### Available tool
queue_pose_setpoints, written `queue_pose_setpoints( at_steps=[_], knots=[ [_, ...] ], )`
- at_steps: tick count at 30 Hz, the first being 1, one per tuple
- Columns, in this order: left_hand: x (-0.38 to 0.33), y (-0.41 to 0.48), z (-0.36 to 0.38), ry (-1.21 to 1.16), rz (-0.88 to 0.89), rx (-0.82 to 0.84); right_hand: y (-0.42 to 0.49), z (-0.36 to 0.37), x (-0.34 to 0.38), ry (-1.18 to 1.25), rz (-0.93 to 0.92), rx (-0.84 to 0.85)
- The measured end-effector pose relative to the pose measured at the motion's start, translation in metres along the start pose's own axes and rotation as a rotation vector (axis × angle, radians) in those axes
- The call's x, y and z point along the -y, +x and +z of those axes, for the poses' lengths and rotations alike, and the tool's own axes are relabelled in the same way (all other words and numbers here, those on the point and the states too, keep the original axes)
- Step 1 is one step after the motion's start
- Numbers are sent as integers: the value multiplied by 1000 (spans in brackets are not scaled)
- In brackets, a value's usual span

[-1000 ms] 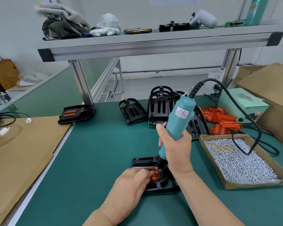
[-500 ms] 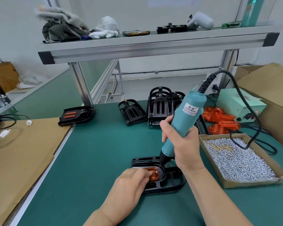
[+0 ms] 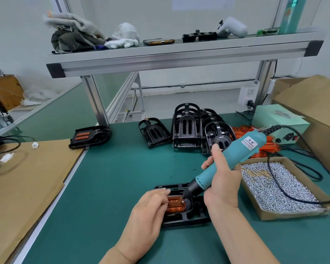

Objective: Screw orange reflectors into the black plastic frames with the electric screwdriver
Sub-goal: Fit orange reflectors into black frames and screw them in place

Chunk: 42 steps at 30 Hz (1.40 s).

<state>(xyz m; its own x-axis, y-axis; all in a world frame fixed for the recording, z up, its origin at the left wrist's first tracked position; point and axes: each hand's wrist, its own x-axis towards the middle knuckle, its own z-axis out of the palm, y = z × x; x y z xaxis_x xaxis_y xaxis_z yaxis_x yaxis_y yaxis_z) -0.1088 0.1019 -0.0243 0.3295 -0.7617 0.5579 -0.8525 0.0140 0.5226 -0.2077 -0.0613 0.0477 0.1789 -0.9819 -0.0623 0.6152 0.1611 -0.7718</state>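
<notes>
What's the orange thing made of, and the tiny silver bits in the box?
Reflector: probably clear orange plastic, glossy, with ribs showing through. Screws: likely metal, shiny silver glints. Box: brown cardboard, matte, by its raw edges.

The frame (image 3: pixel 189 219) lies on the table (image 3: pixel 112 178) near its front edge, with a reflector (image 3: pixel 176 205) seated in it. The left hand (image 3: pixel 147 212) holds the reflector from the frame's left. The right hand (image 3: pixel 222 180), just right of the frame, grips the screwdriver (image 3: pixel 234 159), whose tip slants down onto the reflector. Right of the frame sits the box of screws (image 3: pixel 286 214). Behind and to the right of the frame are the pile of reflectors (image 3: pixel 271 147) and the power unit (image 3: pixel 278 121). Behind the frame stands a stack of frames (image 3: pixel 187 128), with a lone frame (image 3: pixel 153 132) beside it. Far behind-left of the frame, a fitted frame (image 3: pixel 90 136) lies at the cardboard sheet's (image 3: pixel 27 178) corner. The shelf (image 3: pixel 179 52) runs overhead, behind the frame.
</notes>
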Motion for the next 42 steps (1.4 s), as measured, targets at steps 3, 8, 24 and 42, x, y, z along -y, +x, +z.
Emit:
queue_pose_setpoints(
  at_steps=[3, 8, 24, 42],
  knots=[
    [1, 3, -2, -4, -25, -71, -2, -1, -2, 3, 40, -38],
    [5, 4, -4, -90, -282, -146, -4, -3, -2, -28, 165, -31],
    [12, 8, -6, -409, -573, -178, -17, -4, -9, 1, 184, -2],
    [15, 7, -5, -450, -578, -137, -19, -7, -17, 2, 205, -3]
  ],
)
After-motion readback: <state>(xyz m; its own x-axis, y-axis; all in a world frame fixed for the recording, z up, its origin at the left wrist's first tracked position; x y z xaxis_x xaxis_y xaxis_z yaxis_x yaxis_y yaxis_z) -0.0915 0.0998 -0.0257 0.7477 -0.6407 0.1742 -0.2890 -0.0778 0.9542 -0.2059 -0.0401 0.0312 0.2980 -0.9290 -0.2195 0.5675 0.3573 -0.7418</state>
